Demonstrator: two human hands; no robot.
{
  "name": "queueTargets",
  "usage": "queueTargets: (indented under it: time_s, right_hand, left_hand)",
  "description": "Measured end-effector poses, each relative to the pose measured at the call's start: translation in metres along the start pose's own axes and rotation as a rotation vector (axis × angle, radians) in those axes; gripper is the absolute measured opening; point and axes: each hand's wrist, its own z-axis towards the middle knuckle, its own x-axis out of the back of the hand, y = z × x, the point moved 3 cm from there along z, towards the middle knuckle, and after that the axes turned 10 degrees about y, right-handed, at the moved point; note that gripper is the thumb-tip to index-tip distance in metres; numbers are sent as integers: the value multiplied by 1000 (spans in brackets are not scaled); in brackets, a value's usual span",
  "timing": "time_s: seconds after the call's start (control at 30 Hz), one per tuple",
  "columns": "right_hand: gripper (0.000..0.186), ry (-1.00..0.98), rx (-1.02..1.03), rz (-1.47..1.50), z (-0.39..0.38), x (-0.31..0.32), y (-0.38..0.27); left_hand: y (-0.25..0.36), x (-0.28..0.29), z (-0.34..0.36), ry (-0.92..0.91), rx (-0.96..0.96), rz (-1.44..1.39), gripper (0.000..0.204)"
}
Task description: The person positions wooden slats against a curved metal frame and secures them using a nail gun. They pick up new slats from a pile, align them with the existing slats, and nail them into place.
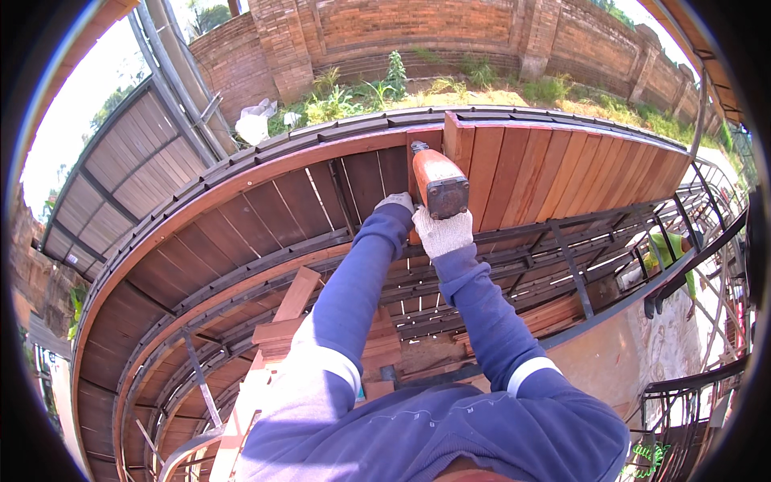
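An orange power drill [438, 181] points away from me at the top of a reddish wooden slat [418, 161] on a curved metal frame. My right hand [443, 234], in a white work glove, grips the drill's handle. My left hand [395, 202], also gloved, rests just left of the drill against the slat, its fingers mostly hidden behind my blue sleeve. To the right of the drill runs a row of lighter red-brown slats [562, 173]. Darker slats [265, 217] run to the left.
Dark metal rails [522, 257] cross under the slats. Loose wooden boards [289, 309] lie stacked below on the left. Another person in a bright green top [671, 257] stands at the right. A brick wall [418, 32] and plants stand beyond the frame.
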Motion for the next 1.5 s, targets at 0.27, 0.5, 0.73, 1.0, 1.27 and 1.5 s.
queueTargets:
  time_s: [0.27,0.5,0.73,1.0,1.27,1.5]
  right_hand:
    - [18,-64,90,-82,-33,32,0]
    - [58,-309,-434,320,-142,45,52]
    - [65,-400,-256,-49,-141,17,63]
    - [63,-395,-143,-80,-130,8,74]
    - [48,-430,-36,-178,-136,2,86]
    - [39,-381,-4,-107,-130,8,81]
  left_hand:
    - [11,13,-7,6,85,31,43]
    - [20,24,-14,-1,72,47,45]
    - [14,20,-11,-15,81,61,47]
    - [15,23,-10,-33,76,38,46]
    - [18,23,-13,-18,76,38,43]
    - [9,14,-5,-16,68,40,44]
